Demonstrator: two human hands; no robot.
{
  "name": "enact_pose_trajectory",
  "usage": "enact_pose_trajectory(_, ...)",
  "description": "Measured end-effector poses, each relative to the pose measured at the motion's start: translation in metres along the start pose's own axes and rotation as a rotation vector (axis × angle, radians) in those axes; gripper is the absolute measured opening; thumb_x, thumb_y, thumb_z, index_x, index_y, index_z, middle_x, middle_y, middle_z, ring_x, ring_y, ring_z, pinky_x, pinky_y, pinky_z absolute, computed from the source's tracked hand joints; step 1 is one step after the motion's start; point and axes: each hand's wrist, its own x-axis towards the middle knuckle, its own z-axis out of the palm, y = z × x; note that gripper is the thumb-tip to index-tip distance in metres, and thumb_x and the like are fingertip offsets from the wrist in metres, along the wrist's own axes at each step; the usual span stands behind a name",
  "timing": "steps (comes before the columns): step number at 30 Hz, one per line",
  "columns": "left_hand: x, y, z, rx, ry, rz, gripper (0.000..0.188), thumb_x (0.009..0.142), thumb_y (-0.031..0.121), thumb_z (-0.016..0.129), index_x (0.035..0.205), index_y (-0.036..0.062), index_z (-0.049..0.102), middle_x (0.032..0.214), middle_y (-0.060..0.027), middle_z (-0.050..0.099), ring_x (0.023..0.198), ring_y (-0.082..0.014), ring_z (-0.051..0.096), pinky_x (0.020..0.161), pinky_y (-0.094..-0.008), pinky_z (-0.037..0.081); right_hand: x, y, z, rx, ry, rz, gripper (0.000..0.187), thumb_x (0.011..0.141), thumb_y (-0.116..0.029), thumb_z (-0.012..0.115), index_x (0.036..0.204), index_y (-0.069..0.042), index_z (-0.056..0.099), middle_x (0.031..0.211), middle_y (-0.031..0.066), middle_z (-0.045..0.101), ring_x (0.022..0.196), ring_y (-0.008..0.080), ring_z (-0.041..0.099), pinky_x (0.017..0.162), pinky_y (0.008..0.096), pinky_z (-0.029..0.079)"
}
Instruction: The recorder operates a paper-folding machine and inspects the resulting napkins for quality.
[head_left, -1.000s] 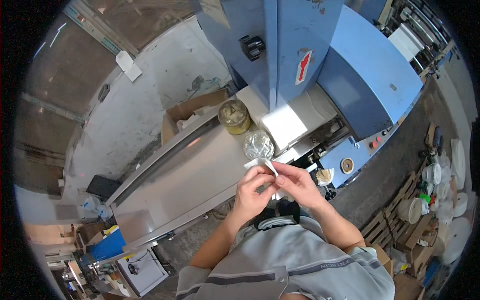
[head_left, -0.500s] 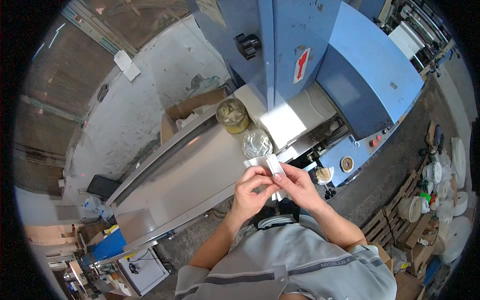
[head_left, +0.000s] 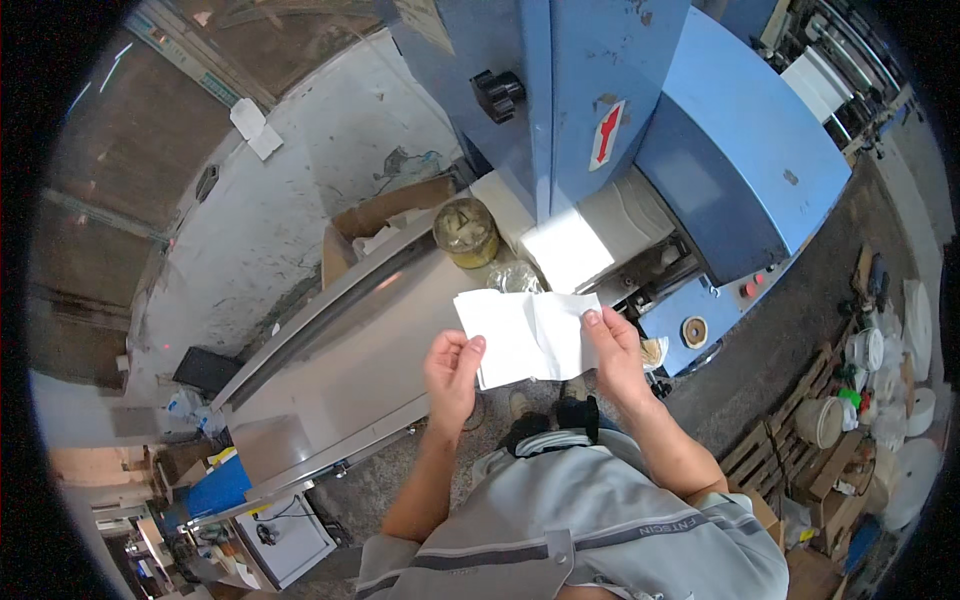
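In front of the metal bench (head_left: 330, 365), held up in the air: one white sheet (head_left: 510, 335), opened out between the two hands, its face toward the wearer.

Left hand (head_left: 453, 375): thumb on the sheet's face near its lower left, fingers curled; pinching that edge. Right hand (head_left: 618, 355): thumb over the upper right corner; pinching there, fingers partly hidden. Hands well apart, sheet spanning the gap.

Progress (judged): opening-out looks largely done, both halves of the sheet showing. Left: a crease runs down near the middle and the right part bends, so it is not fully flat. Not set down; neither hand free. Whether anything is marked on it: cannot tell, face looks blank.

Surroundings: the sheet's top edge partly covers a shiny pot (head_left: 514, 277) in this view; a jar (head_left: 466, 232) stands just beside that pot. Beyond, a blue machine (head_left: 735, 140) with a pale stack (head_left: 570, 250) at its base; a ring (head_left: 694, 331) lies on its ledge, to the right.
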Motion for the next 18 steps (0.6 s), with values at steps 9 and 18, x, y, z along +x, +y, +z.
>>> enact_pose_trajectory(9, 0.038, -0.027, -0.034, 0.010, 0.066, -0.077, 0.008, 0.094, 0.008, 0.060, 0.094, 0.0018, 0.056, 0.082, -0.0011, 0.063, 0.074, -0.0048, 0.055, 0.068, -0.0190, 0.043, 0.023, -0.008, -0.015, -0.085, 0.081, -0.115, 0.024, 0.100, -0.023, 0.052, 0.105, -0.001, 0.062, 0.088, -0.0026, 0.063, 0.077, 0.0028, 0.053, 0.069, 0.0208, 0.044)
enact_pose_trajectory(18, 0.040, -0.036, -0.041, 0.327, 0.291, 0.092, 0.013, 0.092, 0.006, 0.062, 0.101, -0.0014, 0.055, 0.087, -0.0063, 0.064, 0.078, -0.0104, 0.059, 0.072, -0.0236, 0.048, 0.034, -0.014, -0.019, -0.280, 0.088, -0.265, 0.023, 0.098, -0.020, 0.055, 0.103, 0.001, 0.063, 0.085, -0.0022, 0.063, 0.076, 0.0048, 0.053, 0.068, 0.0212, 0.044)
